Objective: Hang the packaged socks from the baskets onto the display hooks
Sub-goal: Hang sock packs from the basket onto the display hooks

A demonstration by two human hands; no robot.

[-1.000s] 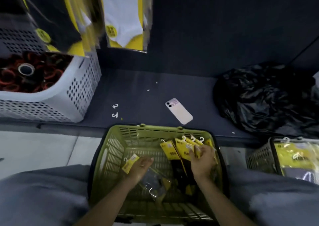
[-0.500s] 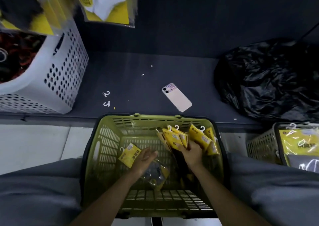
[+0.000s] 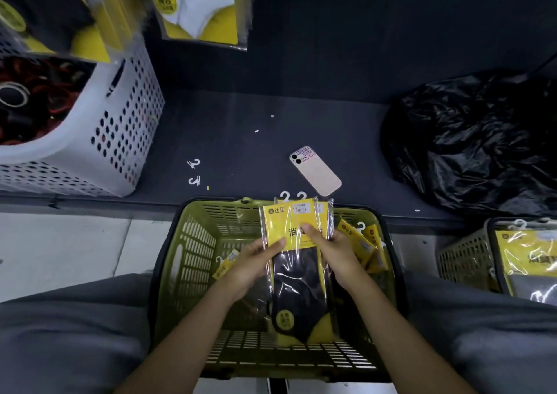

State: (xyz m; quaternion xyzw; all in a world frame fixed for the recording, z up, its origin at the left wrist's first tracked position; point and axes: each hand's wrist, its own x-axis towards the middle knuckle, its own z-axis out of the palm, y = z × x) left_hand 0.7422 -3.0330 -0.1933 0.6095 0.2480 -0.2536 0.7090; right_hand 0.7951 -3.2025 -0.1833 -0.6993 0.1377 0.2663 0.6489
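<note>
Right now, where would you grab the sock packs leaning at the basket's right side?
Pinch the leaning sock packs by the yellow header, just under the white hook, coming from above: headers point up, and the green basket wall and right hand crowd their sides.

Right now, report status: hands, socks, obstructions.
Left hand and right hand grip sock packs above green basket. Hooks up, not yet hung. Spare packs in basket. Phone on shelf ahead, clear.

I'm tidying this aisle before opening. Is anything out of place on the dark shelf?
Yes. Two loose white hooks lie on the shelf, attached to no pack, with white bits nearby. A phone lies face down right of them, just beyond the green basket.
</note>
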